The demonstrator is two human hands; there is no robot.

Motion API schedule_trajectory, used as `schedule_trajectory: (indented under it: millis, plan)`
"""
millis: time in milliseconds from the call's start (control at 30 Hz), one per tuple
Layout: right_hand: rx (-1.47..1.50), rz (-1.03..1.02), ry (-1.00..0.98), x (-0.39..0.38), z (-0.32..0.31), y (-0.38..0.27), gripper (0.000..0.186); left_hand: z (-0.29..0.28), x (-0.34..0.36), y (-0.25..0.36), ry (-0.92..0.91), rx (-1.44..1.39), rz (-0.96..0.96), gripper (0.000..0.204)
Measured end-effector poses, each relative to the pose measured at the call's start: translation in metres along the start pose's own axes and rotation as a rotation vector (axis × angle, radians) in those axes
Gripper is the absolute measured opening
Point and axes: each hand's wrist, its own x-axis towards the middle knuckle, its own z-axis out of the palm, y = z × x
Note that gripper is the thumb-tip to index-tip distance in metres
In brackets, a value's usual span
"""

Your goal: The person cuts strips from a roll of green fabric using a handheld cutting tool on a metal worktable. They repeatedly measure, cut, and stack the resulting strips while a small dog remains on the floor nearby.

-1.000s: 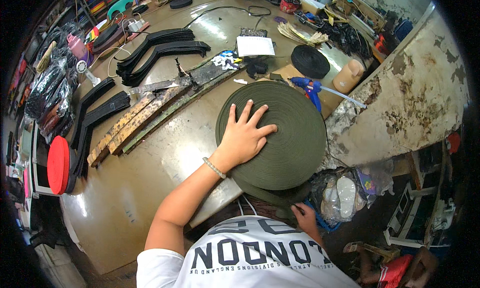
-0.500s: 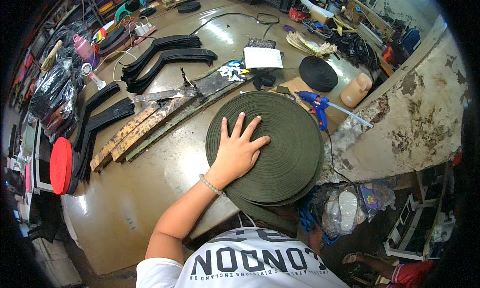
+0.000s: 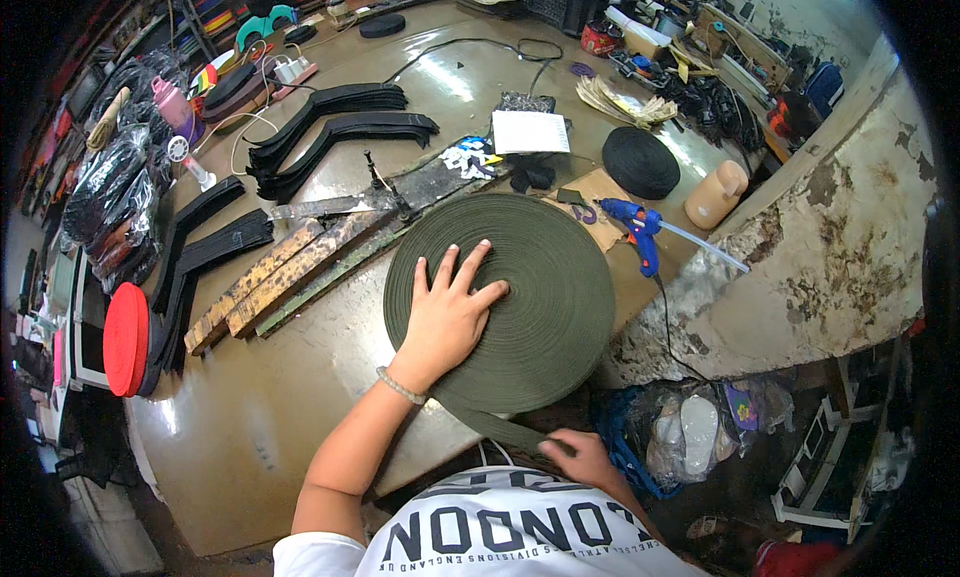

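A large flat roll of dark olive webbing (image 3: 550, 317) lies at the table's near edge. Across its left half rests my left hand (image 3: 446, 312), palm down with the fingers spread, a beaded bracelet at the wrist. From the roll's near side a loose strip of webbing (image 3: 492, 426) runs toward my body. Its end is pinched in my right hand (image 3: 583, 459), low by my shirt. Just beyond the roll, a blue glue gun (image 3: 637, 229) with a long clear stick lies on a piece of cardboard (image 3: 598, 192), beside small purple-handled scissors (image 3: 585, 214).
A long cutting lever on wooden beams (image 3: 290, 277) lies left of the roll. Bundles of black strips (image 3: 340, 137), a red roll (image 3: 125, 339), a black roll (image 3: 640, 163) and a beige bottle (image 3: 716, 195) stand around. Plastic-wrapped goods (image 3: 690, 427) are below right.
The olive roll and my left hand have shifted left. My right hand has come up into clear view, holding the strip's end. The red sleeve at lower right has dropped mostly out of sight.
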Motion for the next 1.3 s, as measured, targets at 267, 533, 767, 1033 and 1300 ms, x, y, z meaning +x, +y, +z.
schedule_trajectory:
  millis: [267,533,767,1033,1300]
  plan:
    - [-0.158,0.27,0.501,-0.068,-0.007,0.244,0.03,0.002,0.0,0.01,-0.044,-0.042,0.018,0.035]
    - [-0.545,0.429,0.745,-0.074,0.017,0.287,0.028,0.004,-0.001,0.023,0.006,0.01,-0.035,0.028]
    - [0.121,-0.285,0.023,0.011,0.002,0.006,0.024,0.005,0.0,0.021,0.019,-0.026,-0.084,0.031]
    - [-0.03,-0.186,0.042,0.007,-0.031,-0.025,0.031,0.006,-0.001,0.019,0.035,-0.035,-0.088,0.029]
    - [-0.059,0.269,0.264,-0.026,-0.057,0.107,0.033,0.006,-0.003,0.021,0.035,-0.046,-0.079,0.025]
